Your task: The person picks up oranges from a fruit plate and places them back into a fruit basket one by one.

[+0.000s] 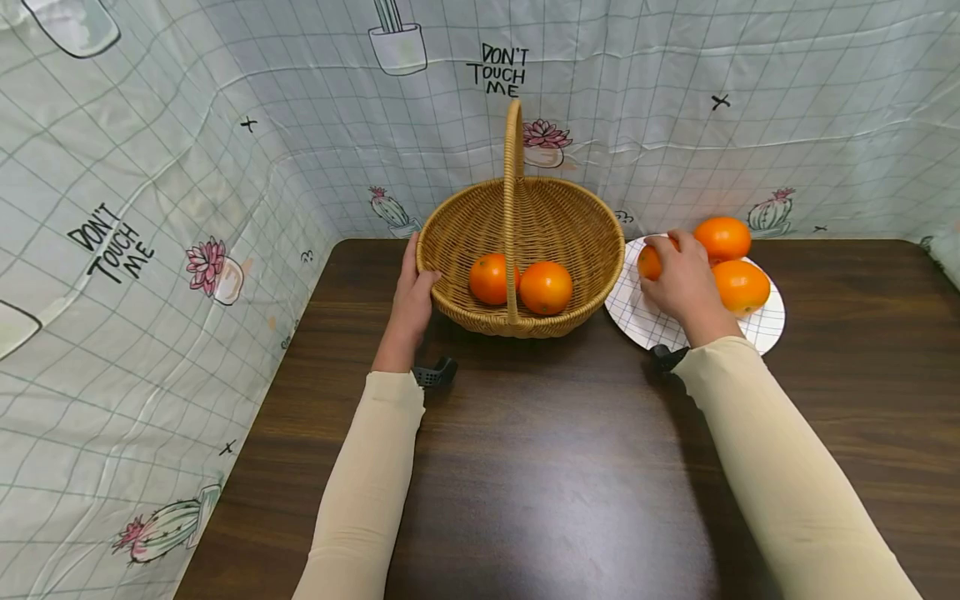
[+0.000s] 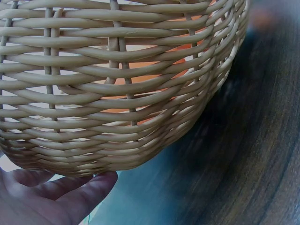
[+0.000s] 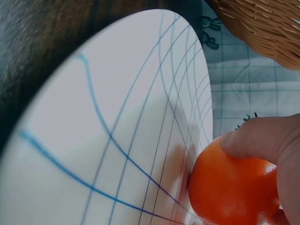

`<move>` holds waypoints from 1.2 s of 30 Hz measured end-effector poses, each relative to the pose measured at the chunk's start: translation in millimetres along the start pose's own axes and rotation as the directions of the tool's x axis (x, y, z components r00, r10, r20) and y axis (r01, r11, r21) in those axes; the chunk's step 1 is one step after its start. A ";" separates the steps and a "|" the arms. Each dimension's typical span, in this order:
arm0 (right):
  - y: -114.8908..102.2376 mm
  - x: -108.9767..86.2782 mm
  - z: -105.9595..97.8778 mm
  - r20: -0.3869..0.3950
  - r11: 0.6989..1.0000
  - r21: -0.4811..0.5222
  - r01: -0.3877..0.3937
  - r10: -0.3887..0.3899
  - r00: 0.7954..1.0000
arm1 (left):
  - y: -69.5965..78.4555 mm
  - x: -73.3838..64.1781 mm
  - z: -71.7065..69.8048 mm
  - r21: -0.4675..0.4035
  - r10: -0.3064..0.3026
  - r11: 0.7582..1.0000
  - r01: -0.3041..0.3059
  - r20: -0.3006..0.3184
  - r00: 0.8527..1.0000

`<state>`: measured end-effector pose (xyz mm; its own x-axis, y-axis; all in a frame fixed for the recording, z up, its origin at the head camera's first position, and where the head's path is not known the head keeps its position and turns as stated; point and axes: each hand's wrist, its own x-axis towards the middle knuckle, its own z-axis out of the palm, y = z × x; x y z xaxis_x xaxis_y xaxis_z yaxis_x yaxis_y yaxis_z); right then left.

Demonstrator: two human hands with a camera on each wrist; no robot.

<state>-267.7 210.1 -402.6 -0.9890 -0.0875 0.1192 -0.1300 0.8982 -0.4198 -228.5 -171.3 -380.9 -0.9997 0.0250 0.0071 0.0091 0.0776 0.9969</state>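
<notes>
- Round, glossy orange fruits, five showing, in two groups, so going left to right:
- Left hand has its thumb over the left rim of a golden-brown woven wicker basket, fingers along the outside, so yeah, gripping it.
- Basket's on the dark brown wood-grain worktop, arched handle up, two fruits next to each other inside.
- Just right of that there's a round white plate with thin blue grid lines.
- Right hand has thumb and fingers round the plate's leftmost fruit, which looks to be touching the plate.
- Two more fruits sit just beyond that hand; can't tell if they touch each other.
- My read on the step: securing that one fruit while the basket's steadied. Next move calls for a firm grip and a clean lift, imo, without knocking the neighbours rolling.
</notes>
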 end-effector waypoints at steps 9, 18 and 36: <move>2.0 -4.3 0.7 -0.023 1.000 0.003 0.018 -0.018 1.000 | 7.5 -6.3 2.0 0.011 -0.008 1.000 0.008 0.010 1.000; -0.5 -7.8 -3.6 -0.013 1.000 -0.023 0.010 -0.010 1.000 | 7.4 -7.8 2.8 0.012 -0.009 1.000 0.008 0.014 1.000; -13.0 -13.3 -20.8 -0.076 1.000 -0.028 0.011 -0.013 0.997 | -19.5 10.2 -2.9 -0.004 0.005 1.000 -0.005 -0.002 1.000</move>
<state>-251.4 208.5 -380.0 -0.9791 -0.0659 0.1925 -0.1385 0.9090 -0.3931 -239.0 -175.5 -400.1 -0.9996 0.0236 0.0124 0.0140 0.0730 0.9972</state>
